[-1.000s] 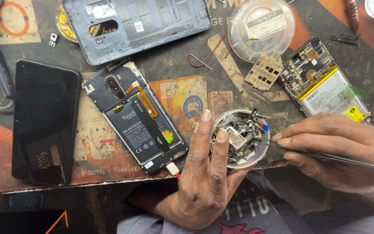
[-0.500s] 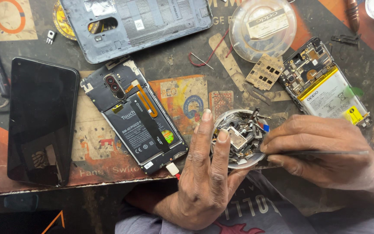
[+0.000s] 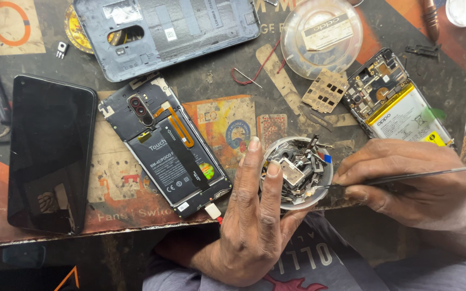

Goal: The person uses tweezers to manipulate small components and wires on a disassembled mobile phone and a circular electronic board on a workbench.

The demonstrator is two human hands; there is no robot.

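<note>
Two hands work at the near edge of the desk (image 3: 217, 81), around a small round dish (image 3: 296, 171) heaped with tiny metal phone parts. The left hand (image 3: 254, 221) cups that dish from the near side, with its fingers (image 3: 250, 167) stretched flat along the dish's left rim and over it, so its grip is spread rather than pinched. The right hand (image 3: 411, 183) lies just right of the dish, its grip pressed together on a thin pair of tweezers (image 3: 405, 176) whose tip reaches in among the parts at the dish's right side. Left of the dish lies an opened phone (image 3: 165, 145) with its black battery showing, tilted on the desk, and further left a dark phone (image 3: 49, 153) rests screen up. At the far side lies a grey back cover (image 3: 190, 27), inner face up. Far and right of the dish stands a clear round lid (image 3: 322, 37), with a small tan perforated sheet (image 3: 326, 90) just near it. Another opened phone (image 3: 397, 99) with a white battery lies at the right, partly covered by the right hand.
</note>
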